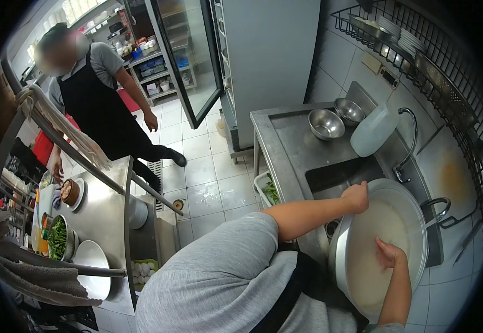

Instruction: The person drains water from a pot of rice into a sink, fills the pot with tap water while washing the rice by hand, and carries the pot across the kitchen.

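The large bowl lies right of the left hand, which clasps its rim; the right hand, loosely spread, seemingly empty, meets cloudy liquid.

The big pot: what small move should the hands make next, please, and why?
Perhaps move the right hand slowly through the cloudy liquid: it is loosely open, in or just over that liquid, while the left hand, curled at the rim of the big pot, could steady it.
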`<move>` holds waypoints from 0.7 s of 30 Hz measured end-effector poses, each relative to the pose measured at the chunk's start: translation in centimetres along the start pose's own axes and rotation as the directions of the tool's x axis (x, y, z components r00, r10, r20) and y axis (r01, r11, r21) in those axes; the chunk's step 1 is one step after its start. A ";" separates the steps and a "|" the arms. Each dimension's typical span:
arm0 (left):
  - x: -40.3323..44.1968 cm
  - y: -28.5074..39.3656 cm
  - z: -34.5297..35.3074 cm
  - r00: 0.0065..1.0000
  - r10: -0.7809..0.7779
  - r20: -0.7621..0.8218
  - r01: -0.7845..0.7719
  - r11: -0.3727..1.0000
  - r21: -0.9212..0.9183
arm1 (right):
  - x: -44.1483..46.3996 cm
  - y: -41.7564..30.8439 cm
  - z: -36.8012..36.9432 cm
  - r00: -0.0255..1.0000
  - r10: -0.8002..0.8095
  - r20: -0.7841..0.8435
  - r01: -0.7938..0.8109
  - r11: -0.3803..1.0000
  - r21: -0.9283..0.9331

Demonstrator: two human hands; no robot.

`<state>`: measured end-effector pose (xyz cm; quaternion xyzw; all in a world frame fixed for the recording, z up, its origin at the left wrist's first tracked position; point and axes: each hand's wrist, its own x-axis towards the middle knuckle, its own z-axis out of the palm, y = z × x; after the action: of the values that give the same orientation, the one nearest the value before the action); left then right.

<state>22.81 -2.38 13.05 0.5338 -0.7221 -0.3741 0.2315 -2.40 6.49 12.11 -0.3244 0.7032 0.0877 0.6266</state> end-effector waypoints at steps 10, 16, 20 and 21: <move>0.9 -0.7 0.7 1.000 0.007 -0.018 -0.005 0.995 0.102 | 2.1 1.2 -1.4 0.997 0.073 0.020 -0.072 0.997 -0.037; 1.6 -0.4 0.8 0.999 -0.032 -0.010 0.033 0.985 0.168 | 1.6 0.9 -1.8 0.992 0.045 0.115 -0.044 0.999 -0.008; 1.3 0.0 0.7 1.000 0.015 -0.017 -0.011 0.984 0.177 | 0.5 0.5 -0.7 0.992 -0.019 0.127 0.013 0.999 0.052; 1.3 -0.1 0.6 1.000 0.027 -0.004 -0.026 0.988 0.155 | -0.2 0.3 -0.3 0.993 -0.055 0.109 0.051 0.998 0.035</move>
<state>21.99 -3.40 12.51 0.5418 -0.7554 -0.3120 0.1964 -2.82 6.64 12.27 -0.3275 0.6600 0.0774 0.6717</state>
